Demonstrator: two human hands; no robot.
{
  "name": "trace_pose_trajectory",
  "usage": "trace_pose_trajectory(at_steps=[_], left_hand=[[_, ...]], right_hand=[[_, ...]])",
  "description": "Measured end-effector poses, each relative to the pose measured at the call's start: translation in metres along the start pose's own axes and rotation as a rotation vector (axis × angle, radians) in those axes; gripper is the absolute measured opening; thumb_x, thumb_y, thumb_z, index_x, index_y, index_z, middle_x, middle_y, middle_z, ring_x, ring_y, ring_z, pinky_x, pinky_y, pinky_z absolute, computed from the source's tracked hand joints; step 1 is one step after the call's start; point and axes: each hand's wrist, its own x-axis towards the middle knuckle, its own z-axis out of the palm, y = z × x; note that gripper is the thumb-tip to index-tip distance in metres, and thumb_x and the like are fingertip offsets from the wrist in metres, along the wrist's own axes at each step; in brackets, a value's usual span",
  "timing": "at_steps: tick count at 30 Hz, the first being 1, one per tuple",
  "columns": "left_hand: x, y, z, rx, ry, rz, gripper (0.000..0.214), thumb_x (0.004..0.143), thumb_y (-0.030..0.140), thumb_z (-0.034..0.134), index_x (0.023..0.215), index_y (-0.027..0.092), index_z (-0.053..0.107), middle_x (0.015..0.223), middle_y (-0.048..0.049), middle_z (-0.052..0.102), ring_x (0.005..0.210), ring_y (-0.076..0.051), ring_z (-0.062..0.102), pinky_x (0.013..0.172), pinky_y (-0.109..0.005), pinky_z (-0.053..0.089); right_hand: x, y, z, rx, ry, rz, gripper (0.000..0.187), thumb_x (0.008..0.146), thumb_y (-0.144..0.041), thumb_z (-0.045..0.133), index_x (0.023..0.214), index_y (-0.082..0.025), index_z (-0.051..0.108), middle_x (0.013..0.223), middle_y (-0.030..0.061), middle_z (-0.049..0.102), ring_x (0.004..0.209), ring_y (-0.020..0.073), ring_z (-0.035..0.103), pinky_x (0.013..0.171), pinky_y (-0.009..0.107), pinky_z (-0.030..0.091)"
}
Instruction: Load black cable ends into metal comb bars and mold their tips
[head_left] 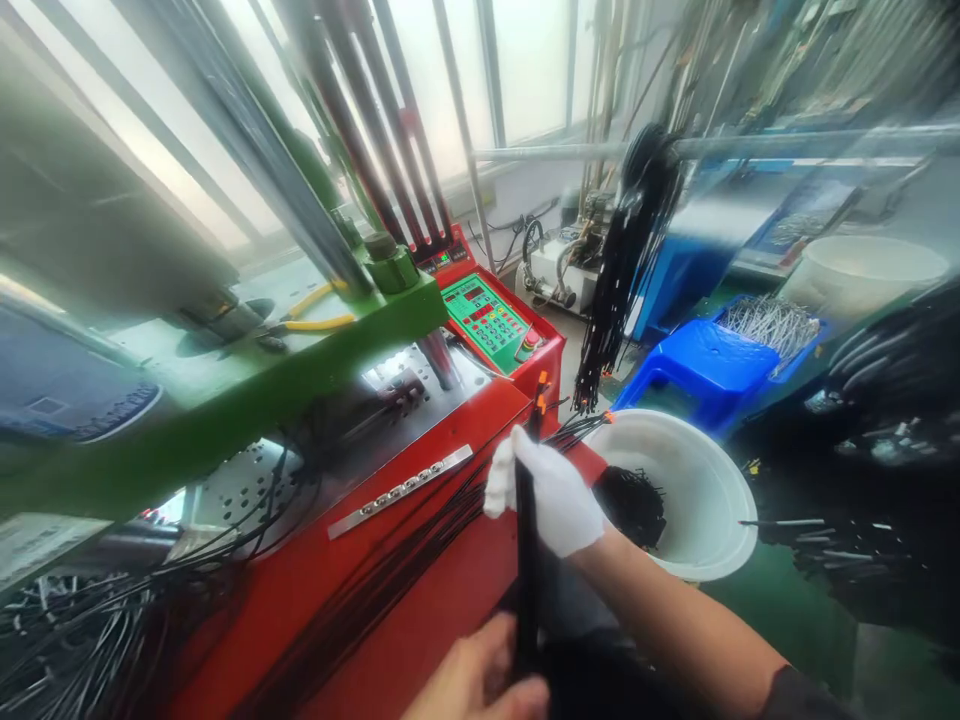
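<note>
My right hand point(551, 495), in a white glove, is closed around a tight bundle of black cables point(527, 570) that stands nearly upright over the red machine table point(420, 620). The bundle's top ends carry orange tips point(541, 386). Lower down, my bare left hand point(480, 685) is wrapped round the same bundle at the bottom edge of the view. More loose black cables point(390, 560) lie diagonally across the red table, left of my hands.
A white basin point(705, 560) holding black bits sits right of my gloved hand. Behind are a green control panel point(486, 320), a metal strip point(401, 490), a hanging black cable bunch point(626, 260), a blue stool point(697, 365) and a white bucket point(862, 270). The green press frame point(262, 390) looms left.
</note>
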Motion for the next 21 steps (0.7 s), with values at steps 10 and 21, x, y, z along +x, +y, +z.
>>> trace_pose_trajectory(at_steps=[10, 21], left_hand=[[-0.006, 0.009, -0.018, -0.166, 0.036, 0.138, 0.042, 0.085, 0.059, 0.05, 0.086, 0.017, 0.057, 0.053, -0.0027, 0.056, 0.037, -0.012, 0.046, 0.039, -0.024, 0.032], [-0.012, 0.026, -0.014, -0.355, 0.177, 0.289, 0.032, 0.091, 0.042, 0.05, 0.095, 0.01, 0.057, 0.061, -0.0037, 0.062, 0.038, -0.009, 0.048, 0.039, -0.021, 0.033]], right_hand=[[-0.01, 0.029, 0.023, -0.12, -0.283, 0.21, 0.052, 0.086, -0.06, 0.049, 0.081, -0.01, 0.063, 0.069, 0.0109, 0.069, 0.066, 0.022, 0.068, 0.071, 0.042, 0.054], [0.006, 0.014, 0.039, -0.397, -0.206, -0.105, 0.059, 0.085, -0.036, 0.062, 0.137, -0.018, 0.039, 0.11, 0.0117, 0.067, 0.087, 0.0206, 0.069, 0.082, 0.04, 0.054]])
